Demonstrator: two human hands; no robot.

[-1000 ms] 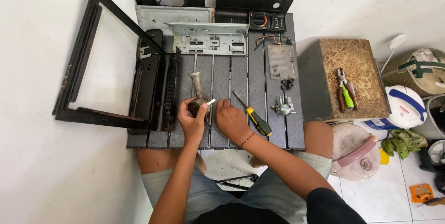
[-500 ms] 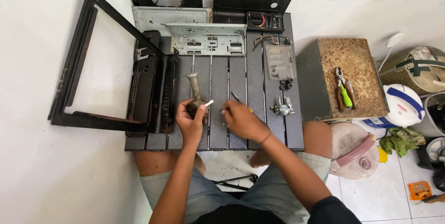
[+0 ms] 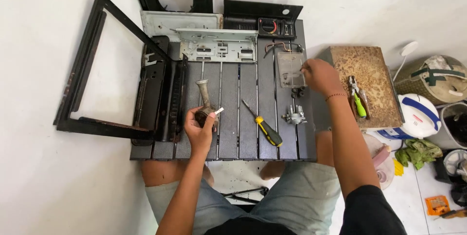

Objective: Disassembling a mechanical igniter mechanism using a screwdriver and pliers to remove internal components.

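The left hand [image 3: 200, 127] was wrapped around the fat end of a metal tube [image 3: 205, 100], a grimy, trumpet-shaped pipe lying lengthways on the dark slatted surface [image 3: 248, 140], its narrow end pointing away from the person. A small white piece [image 3: 219, 111] stuck out just beside the thumb; what it was could not be made out. The pipe looked stiff and fairly heavy for its size, rough and dirty rather than slippery, so the thick end, where the fingers already closed on it, seemed the safest place to grip.

The right hand [image 3: 318, 75] was well apart from that, up at the far right of the surface, fingers pinched at the edge of a clear plastic sheet [image 3: 290, 69]. Whether it gripped the sheet or only touched it could not be told. The sheet looked thin, light and bendy, best lifted by an edge.

Between the two hands lay a screwdriver [image 3: 263, 125] with a yellow and black handle, and near it a small metal valve part [image 3: 294, 115]. Off on the side stood a worn wooden board [image 3: 369, 65] carrying green-handled pliers [image 3: 358, 101].
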